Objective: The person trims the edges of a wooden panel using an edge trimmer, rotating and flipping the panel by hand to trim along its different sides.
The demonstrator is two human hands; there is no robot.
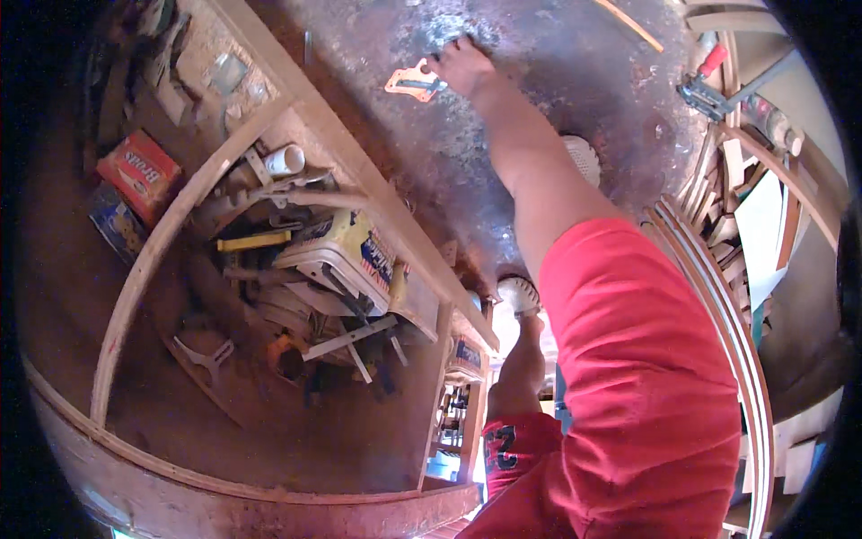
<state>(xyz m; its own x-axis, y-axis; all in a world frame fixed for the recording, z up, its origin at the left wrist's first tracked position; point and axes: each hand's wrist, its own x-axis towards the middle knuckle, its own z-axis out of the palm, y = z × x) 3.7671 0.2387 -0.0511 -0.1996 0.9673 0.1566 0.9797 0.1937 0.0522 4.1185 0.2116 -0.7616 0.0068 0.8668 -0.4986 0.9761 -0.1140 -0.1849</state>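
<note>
My right hand (461, 66) reaches down to the dark, stained floor at the top of the head view, from a red sleeve (642, 359). Its fingers are bent, and the thumb side closes on the right edge of an orange-rimmed handle (415, 83) with a dark strip across its middle. The exact kind of tool cannot be made out. Its part under the fingers is hidden. My left hand is out of view. My feet are in pale perforated clogs; one clog (584, 160) is partly behind the arm, the other clog (517, 294) farther below.
On the left, a wooden frame (314, 112) encloses shelves with boxes, a yellow carton (355, 251), a white cup (285, 160) and loose tools. A red-handled clamp (709, 85) and stacked wood pieces stand at the right. A thin yellowish stick (633, 25) lies on the floor.
</note>
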